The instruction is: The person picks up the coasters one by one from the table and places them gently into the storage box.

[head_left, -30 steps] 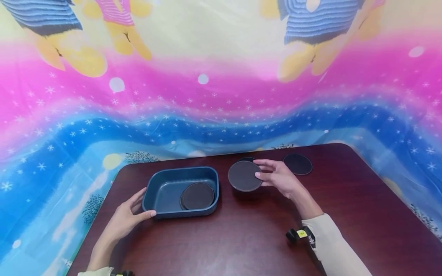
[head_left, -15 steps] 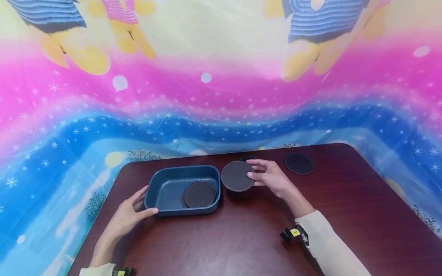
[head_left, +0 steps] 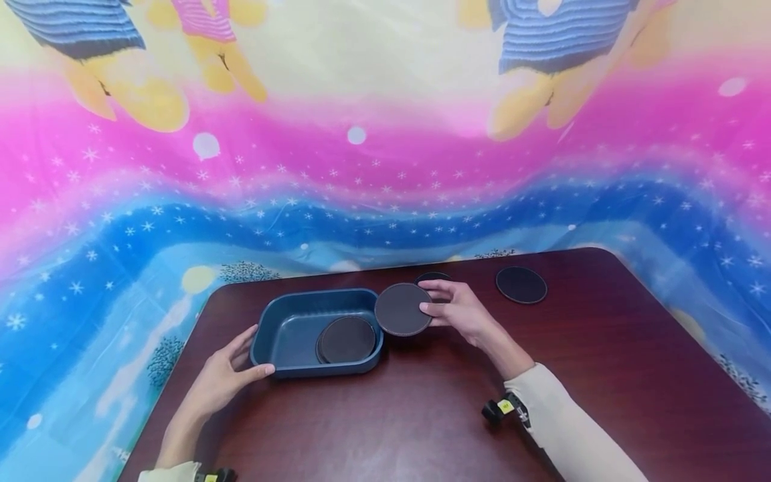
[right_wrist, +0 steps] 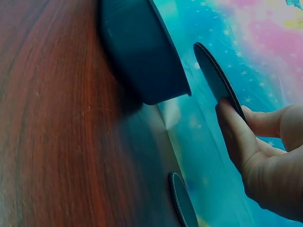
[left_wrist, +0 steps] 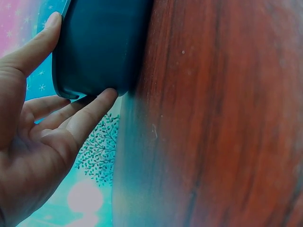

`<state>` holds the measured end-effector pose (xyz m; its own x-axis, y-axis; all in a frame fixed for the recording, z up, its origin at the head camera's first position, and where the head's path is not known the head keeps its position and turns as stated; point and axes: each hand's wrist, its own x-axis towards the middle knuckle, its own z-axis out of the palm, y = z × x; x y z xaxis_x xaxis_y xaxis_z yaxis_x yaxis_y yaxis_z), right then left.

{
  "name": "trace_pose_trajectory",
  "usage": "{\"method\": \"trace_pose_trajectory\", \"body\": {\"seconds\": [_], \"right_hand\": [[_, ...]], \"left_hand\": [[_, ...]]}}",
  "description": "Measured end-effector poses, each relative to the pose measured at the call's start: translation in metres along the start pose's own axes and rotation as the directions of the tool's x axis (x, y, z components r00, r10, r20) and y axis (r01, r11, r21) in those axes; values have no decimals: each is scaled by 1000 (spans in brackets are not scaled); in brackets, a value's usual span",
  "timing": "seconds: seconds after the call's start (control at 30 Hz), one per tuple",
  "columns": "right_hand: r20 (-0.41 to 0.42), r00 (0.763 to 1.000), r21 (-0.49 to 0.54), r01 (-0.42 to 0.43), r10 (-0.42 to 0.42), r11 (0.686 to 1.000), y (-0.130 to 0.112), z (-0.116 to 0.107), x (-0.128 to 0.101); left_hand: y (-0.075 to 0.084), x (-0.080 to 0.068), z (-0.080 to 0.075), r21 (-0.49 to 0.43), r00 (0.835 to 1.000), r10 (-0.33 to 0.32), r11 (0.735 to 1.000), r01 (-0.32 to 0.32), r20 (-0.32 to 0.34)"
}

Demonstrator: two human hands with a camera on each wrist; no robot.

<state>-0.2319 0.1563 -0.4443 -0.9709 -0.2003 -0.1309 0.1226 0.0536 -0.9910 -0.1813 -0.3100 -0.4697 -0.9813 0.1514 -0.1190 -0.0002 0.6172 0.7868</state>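
Near the table's middle, my right hand pinches a round dark coaster with a stitched edge between thumb and fingers. This coaster is tilted up off the table, beside the right end of a blue rectangular tub; in the right wrist view the held coaster is seen nearly edge-on. Inside the tub, at its right end, lies a small stack of coasters. My left hand rests on the tub's left end, thumb at the front corner and rather straight fingers along the end wall.
Another coaster lies flat at the back right of the dark red wooden table. One more coaster lies at the back edge, partly hidden by the held one and my right hand. A printed cloth hangs behind the table.
My right hand has moved left with the coaster, bringing it from some distance right of the tub to the tub's right rim. My left hand stays at the tub.
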Motion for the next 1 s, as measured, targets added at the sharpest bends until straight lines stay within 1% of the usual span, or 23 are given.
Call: {"method": "trace_pose_trajectory", "body": {"seconds": [0.27,0.6,1.0], "right_hand": [[0,1000,1,-3,3,1000,1,12,3],[37,999,11,-4,4,1000,1,25,5],[47,999,35,-13,11,999,-1,40,8]], "left_hand": [[2,0,0,-9,1000,2,1000,-2,-5],[1,0,0,-6,1000,4,1000,-4,-4],[0,0,-1,-5,1000,2,1000,-2,-2]]}}
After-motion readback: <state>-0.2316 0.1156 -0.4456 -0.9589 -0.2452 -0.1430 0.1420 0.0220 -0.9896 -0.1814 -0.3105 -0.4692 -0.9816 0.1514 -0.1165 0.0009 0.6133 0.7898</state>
